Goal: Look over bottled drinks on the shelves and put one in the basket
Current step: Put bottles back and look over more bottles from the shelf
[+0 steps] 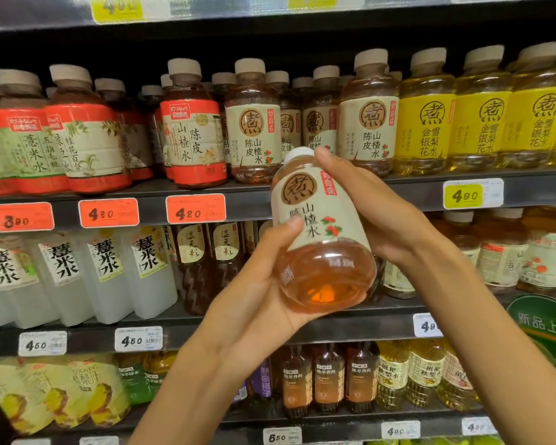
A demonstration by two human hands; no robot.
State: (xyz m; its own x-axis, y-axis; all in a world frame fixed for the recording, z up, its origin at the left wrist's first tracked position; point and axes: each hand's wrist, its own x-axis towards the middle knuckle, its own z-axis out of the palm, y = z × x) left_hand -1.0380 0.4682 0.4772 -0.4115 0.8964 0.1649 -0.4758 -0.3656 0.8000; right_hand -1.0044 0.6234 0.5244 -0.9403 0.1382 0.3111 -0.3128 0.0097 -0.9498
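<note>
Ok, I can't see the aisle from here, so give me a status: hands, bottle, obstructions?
Left hand and right hand both on amber bottle, tilted, off the shelf. Basket not in view. Nothing in the way.

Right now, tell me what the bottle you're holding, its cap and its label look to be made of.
Held bottle: clear plastic, it seems, glossy; amber drink and highlights show through its ribbed base.
Cap: white, matte, probably plastic.
Label: cream printed wrap, low sheen; paper or film, hard to tell.
Both hands, left and right, grip it.
</note>
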